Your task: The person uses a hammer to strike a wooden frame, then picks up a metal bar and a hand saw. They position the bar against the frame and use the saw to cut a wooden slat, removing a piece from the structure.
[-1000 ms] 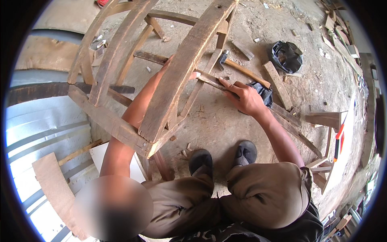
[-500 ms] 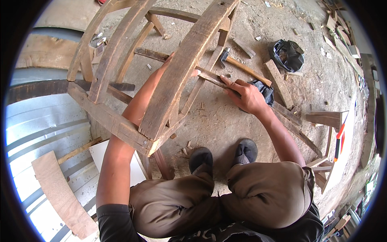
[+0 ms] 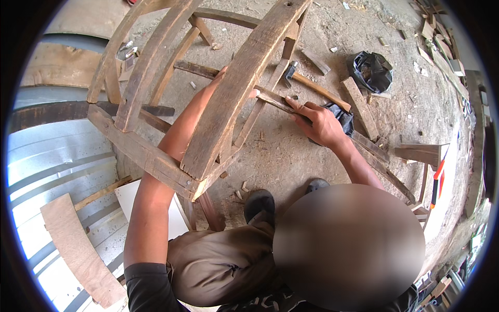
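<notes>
A worn wooden chair-like frame, with curved slats and several legs, lies tipped in front of me. My left arm reaches through it, and my left hand is mostly hidden behind the broad front plank. Only parts of its fingers show, closed around a narrow wooden strip that runs crosswise behind that plank. To the right of the plank, my right hand grips the strip's right end, the index finger stretched along it. A hammer with a wooden handle lies on the floor just beyond my right hand.
A black plastic bag stands open at the far right, near loose wood blocks. A curved board rests at the left on corrugated metal sheet. A red-and-black handled tool lies at the right. Chips litter the floor.
Both hands keep their hold on the strip, and the frame has barely shifted. A blurred round patch now covers my right knee.
</notes>
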Demonstrator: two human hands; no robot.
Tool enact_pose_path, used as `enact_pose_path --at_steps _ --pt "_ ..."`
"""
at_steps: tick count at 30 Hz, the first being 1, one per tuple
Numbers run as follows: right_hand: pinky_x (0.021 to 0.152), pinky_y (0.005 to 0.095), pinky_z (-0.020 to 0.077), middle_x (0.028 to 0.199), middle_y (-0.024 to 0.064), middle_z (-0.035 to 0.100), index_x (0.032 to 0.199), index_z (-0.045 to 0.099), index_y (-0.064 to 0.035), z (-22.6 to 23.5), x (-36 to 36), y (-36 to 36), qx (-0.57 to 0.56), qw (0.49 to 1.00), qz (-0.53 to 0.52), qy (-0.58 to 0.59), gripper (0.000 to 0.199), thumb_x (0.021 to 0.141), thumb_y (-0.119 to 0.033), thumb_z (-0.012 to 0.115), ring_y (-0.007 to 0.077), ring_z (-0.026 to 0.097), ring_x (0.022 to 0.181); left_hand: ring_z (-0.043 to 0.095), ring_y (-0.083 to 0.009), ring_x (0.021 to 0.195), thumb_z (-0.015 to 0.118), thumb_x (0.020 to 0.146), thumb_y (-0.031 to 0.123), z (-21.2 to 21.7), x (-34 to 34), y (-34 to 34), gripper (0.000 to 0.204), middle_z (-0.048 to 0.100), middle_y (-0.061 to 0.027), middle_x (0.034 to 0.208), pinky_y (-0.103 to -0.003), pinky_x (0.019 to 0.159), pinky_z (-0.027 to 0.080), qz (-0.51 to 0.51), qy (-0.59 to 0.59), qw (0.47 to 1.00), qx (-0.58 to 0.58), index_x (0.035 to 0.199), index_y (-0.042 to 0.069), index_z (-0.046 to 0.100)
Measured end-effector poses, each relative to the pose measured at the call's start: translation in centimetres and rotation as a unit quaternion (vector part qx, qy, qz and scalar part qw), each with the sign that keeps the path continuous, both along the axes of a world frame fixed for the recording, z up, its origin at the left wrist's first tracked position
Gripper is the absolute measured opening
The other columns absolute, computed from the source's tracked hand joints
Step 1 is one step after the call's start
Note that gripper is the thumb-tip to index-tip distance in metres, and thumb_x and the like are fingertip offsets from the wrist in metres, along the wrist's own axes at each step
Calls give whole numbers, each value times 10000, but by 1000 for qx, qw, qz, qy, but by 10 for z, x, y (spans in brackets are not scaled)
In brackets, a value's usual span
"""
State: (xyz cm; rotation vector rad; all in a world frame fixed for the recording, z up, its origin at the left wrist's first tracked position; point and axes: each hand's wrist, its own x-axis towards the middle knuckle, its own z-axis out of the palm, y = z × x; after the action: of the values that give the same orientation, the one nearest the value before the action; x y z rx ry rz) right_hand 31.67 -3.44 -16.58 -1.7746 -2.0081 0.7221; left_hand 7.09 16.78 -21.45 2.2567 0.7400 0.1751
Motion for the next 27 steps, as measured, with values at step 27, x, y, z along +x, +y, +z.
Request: enact_pose_path --at_steps 27 --pt "851 431 521 996 146 684 1119 630 -80 -113 54 84 -6 974 172 -146 257 954 -270 576 327 663 956 568 -229 902 695 779 361 -10 2 -4 328 689 -62 931 -371 937 325 1 -44 999 20 963 90 706"
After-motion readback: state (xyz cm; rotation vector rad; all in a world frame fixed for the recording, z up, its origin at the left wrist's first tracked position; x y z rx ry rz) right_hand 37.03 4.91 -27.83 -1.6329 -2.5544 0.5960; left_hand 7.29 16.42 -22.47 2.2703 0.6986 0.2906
